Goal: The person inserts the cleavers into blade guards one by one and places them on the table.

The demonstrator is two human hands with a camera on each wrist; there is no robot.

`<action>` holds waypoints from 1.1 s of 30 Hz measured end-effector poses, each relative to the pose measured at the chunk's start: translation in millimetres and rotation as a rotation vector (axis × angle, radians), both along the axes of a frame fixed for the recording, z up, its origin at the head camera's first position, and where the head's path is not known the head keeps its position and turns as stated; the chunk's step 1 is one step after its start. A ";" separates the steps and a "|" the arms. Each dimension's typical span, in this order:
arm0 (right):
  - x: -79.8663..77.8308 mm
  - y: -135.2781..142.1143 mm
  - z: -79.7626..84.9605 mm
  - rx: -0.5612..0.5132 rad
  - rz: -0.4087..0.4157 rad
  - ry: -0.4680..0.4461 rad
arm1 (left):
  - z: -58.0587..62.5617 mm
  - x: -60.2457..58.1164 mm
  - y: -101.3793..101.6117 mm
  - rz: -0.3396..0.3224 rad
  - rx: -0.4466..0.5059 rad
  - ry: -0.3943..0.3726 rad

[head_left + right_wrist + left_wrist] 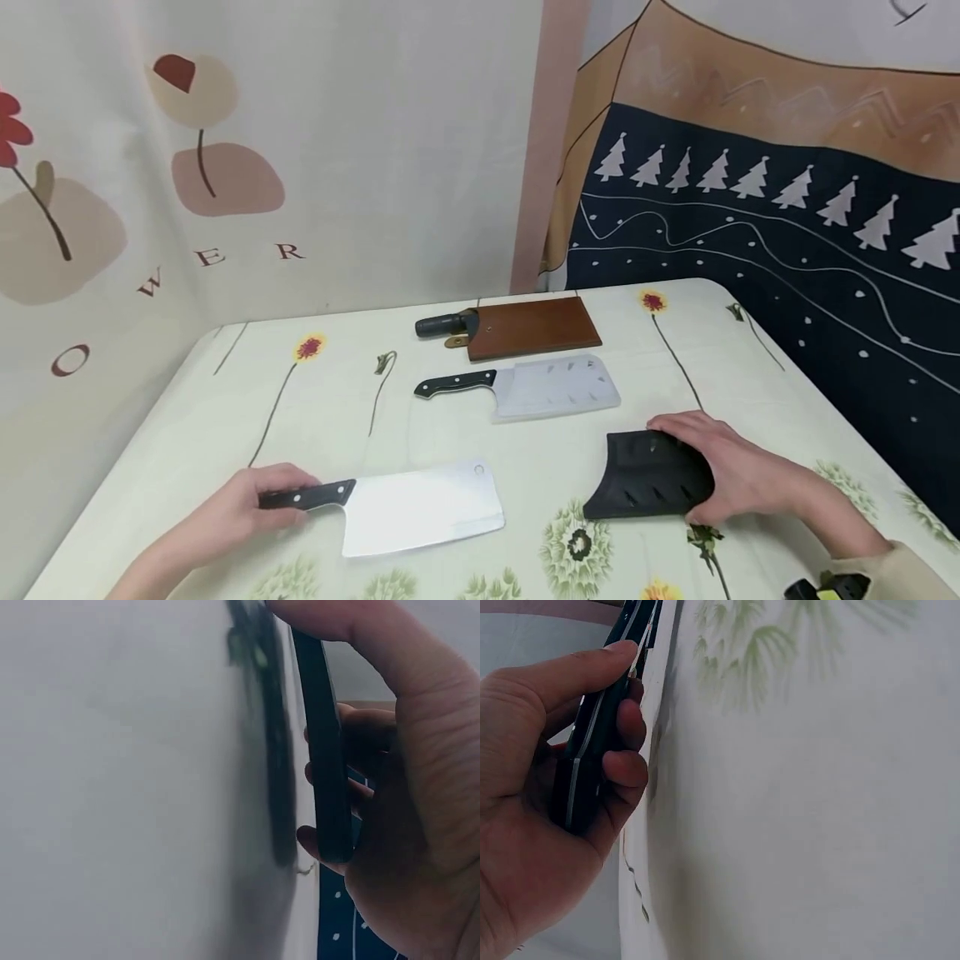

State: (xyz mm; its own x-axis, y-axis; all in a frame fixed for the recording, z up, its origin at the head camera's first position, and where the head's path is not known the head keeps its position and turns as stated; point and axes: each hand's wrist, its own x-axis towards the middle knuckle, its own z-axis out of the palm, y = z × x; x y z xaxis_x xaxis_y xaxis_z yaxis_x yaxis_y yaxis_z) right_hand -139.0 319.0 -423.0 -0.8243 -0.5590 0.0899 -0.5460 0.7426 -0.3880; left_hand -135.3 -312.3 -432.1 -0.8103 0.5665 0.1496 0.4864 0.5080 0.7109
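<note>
L grip (255, 504) clamped on cleaver hdl (324, 495) | R grip (742, 468) clamped on blk sheath (651, 475) | backdrop txt (209, 257): "OWER"

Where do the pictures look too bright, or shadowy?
Head view: the bare cleaver has a nearly white blade, perhaps from reflected light; left-wrist view: the left hand looks dim, with soft shadow on the tablecloth; right-wrist view: the black sheath shows little detail, and the cloth is shadowed too.
</note>
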 end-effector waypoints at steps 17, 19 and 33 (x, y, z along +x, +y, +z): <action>-22.4 -32.3 19.4 -0.059 0.051 0.061 | 25.4 -21.8 55.2 0.199 0.051 0.012; -23.1 -35.2 19.1 -0.067 0.055 0.053 | 26.2 -25.2 61.6 0.202 0.069 -0.001; -26.3 -52.8 21.1 -0.076 0.067 0.001 | 17.9 -28.3 72.3 0.281 0.103 -0.024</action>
State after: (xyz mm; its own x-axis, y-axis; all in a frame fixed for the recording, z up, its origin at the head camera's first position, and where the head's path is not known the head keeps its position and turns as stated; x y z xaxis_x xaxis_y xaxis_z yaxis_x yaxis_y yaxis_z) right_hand -165.3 266.2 -401.9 -0.7849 -0.6048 0.1347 -0.5940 0.6726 -0.4413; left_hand -163.6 -239.9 -414.2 -0.9372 0.3023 0.1738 0.3195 0.5448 0.7753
